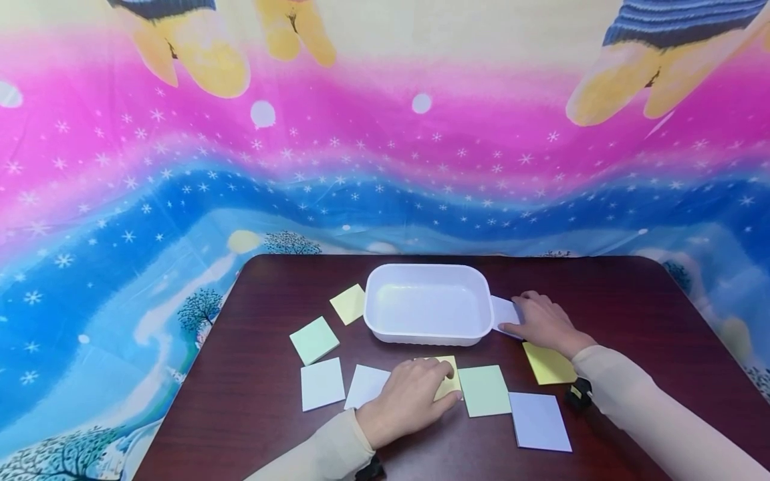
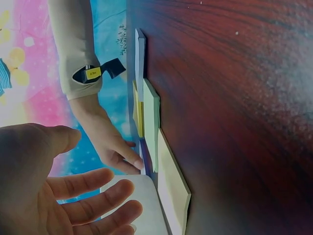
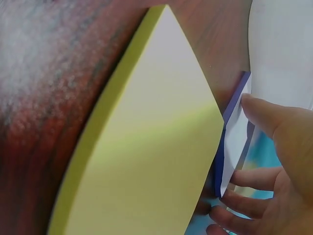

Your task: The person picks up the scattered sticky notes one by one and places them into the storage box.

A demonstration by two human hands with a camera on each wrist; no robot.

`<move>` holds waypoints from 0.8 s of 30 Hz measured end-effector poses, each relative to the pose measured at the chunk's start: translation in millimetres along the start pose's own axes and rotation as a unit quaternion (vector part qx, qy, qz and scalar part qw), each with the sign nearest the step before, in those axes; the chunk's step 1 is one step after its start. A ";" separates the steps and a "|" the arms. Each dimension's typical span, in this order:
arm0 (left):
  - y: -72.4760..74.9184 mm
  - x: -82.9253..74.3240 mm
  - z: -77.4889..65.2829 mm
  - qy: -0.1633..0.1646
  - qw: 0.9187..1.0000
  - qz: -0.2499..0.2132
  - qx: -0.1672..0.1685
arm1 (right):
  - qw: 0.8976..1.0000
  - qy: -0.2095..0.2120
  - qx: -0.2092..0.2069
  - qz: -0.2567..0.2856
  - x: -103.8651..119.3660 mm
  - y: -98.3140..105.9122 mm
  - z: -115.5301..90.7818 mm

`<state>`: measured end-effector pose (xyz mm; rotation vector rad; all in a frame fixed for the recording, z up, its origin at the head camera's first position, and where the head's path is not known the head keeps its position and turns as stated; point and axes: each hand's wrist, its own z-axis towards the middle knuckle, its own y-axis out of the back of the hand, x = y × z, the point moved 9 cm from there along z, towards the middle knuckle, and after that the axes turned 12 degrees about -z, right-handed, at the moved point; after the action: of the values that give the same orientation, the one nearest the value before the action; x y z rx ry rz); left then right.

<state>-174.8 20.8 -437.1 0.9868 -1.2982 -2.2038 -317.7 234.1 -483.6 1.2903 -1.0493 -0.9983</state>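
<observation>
From where I stand, the left hand is held palm down over a cream note pad, its fingers loosely bent and spread; whether it touches the pad, I can't tell. The right hand reaches farther out, pinching a purple-edged note pad between thumb and fingers, right at the tray's right end.

The white plastic tray sits upright, oblong and round-cornered, its whole floor in view.

Round it, from the left, lie a pale yellow note pad just beside the tray, a mint note pad, a white note pad and a second one partly hidden by the left hand. Past the cream one come a light green note pad, a lavender note pad at its corner, and a bright yellow note pad beside the right sleeve.

Dark wood runs between the tray and the front row, and the bench's right edge lies well beyond the right hand.
</observation>
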 end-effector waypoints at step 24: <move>1.0 -1.6 1.3 -0.003 1.000 -0.002 -0.003 | 0.999 -0.010 -0.007 0.043 -4.3 6.9 1.8</move>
<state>-174.7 22.1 -435.2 0.9819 -1.2921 -2.2147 -320.5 238.0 -476.9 1.2160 -1.1030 -0.9532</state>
